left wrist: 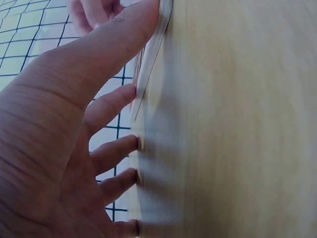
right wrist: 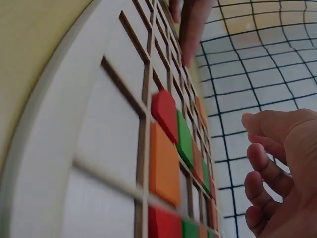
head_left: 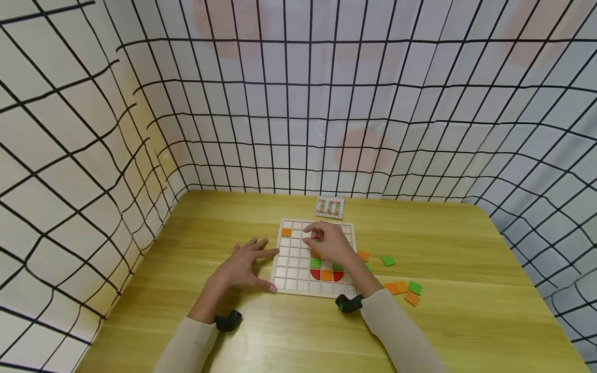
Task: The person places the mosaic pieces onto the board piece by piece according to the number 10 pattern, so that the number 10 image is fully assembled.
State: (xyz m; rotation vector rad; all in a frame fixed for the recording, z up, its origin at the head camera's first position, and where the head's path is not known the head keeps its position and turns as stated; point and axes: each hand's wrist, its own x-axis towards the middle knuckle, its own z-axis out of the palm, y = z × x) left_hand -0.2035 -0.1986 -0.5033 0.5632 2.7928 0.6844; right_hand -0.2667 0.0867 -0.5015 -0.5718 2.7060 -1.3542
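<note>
A white board [head_left: 288, 269] with a raised grid lies flat on the table. My left hand [head_left: 243, 266] is spread at its left side, thumb and index finger touching the edge. In the left wrist view the other fingertips [left wrist: 130, 176] rest on the tabletop. My right hand [head_left: 332, 243] hovers over the upper part of the board, fingers loosely bent, thumb and index apart, nothing visible between them. Beneath it, red, green and orange tiles fill some cells, including an orange tile [right wrist: 165, 163] and a green tile [right wrist: 184, 139]. The right hand covers part of this pattern.
A small patterned card [head_left: 329, 207] lies behind the board. To the right are loose tiles, among them a green tile [head_left: 388, 260] and an orange tile [head_left: 412, 299]. An orange tile [head_left: 286, 232] sits in the board's upper left. Black netting [head_left: 289, 114] surrounds the table [head_left: 466, 259].
</note>
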